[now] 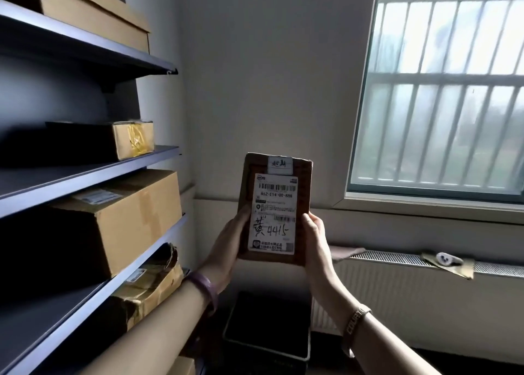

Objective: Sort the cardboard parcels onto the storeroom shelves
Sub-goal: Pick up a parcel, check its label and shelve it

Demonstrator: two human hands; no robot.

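Both hands hold one small brown parcel (274, 208) upright: left hand (230, 242) at its 8 o'clock edge, right hand (313, 240) at 4 o'clock.

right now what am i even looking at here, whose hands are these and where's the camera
There is no machine here. The camera sits on a person's head, looking forward and down, so the two hands are that person's own. The left hand and right hand grip the lower sides of a small cardboard parcel, held upright with its shipping label facing the camera. On the left are grey shelves that already carry several cardboard boxes, one being a large box. On the right is a barred window above a radiator. A dark bin stands on the floor below the hands.
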